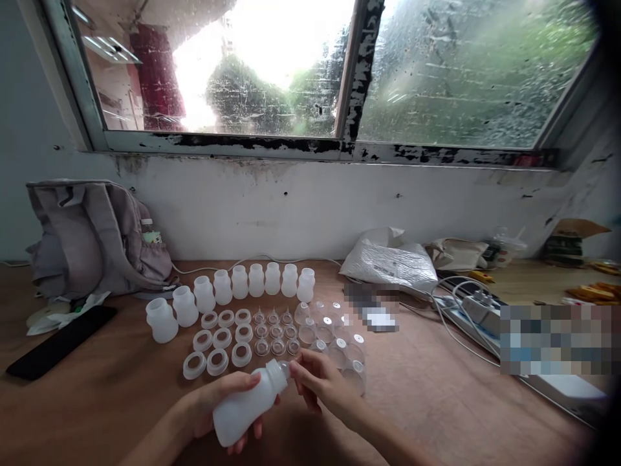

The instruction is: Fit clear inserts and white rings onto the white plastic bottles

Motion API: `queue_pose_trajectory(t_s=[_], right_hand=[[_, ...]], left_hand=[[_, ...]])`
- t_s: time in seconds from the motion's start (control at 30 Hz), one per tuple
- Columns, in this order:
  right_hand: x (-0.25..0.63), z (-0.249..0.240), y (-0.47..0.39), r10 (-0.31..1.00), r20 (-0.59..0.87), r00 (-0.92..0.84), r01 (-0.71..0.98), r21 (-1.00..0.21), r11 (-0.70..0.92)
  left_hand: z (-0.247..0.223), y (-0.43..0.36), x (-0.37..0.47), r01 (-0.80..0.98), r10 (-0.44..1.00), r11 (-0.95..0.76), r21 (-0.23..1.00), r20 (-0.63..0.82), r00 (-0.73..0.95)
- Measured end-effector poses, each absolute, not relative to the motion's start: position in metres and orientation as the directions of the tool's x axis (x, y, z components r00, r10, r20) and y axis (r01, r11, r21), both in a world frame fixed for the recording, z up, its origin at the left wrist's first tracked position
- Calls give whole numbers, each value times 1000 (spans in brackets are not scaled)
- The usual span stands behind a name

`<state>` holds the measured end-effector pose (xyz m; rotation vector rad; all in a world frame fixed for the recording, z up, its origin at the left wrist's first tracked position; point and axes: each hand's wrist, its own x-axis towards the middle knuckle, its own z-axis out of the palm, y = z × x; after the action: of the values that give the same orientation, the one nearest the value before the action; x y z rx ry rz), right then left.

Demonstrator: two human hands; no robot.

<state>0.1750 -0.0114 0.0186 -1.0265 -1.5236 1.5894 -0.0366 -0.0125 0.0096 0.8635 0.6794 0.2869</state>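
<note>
My left hand (206, 401) is wrapped round a frosted white baby bottle (242, 409), tilted with its neck up to the right. A ring collar (275, 375) sits on the neck, with a clear teat (284, 369) poking out of it. My right hand (325, 382) pinches at the teat's tip; its fingers partly hide it. Just beyond my hands lie rows of white ring collars (217, 361), clear teats (277, 331) and clear dome caps (338, 353). Behind them several open bottles (204, 294) stand upright in a curved row.
A grey backpack (92, 239) and a long black pouch (61, 342) lie on the left. A silver padded bag (392, 262) rests against the wall at the back. To the right are white cables (444, 323) and a power strip (482, 307). A window (291, 71) is above.
</note>
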Motion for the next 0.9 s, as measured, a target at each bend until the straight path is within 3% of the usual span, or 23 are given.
queue_pose_trajectory(t_s=[0.17, 0.43, 0.6, 0.9], right_hand=[[176, 18, -13, 884, -85, -460, 72, -996, -58], [178, 17, -15, 857, 87, -508, 81, -986, 148], [180, 22, -17, 848, 144, -510, 146, -957, 250], [190, 17, -10, 752, 431, -499, 353, -691, 631]], left_hand=[[9, -15, -33, 65, 485, 594, 802, -422, 766], [5, -15, -36, 27, 465, 604, 797, -380, 800], [0, -14, -39, 52, 342, 669, 742, -369, 864], [-1, -17, -33, -9, 306, 716, 698, -302, 903]])
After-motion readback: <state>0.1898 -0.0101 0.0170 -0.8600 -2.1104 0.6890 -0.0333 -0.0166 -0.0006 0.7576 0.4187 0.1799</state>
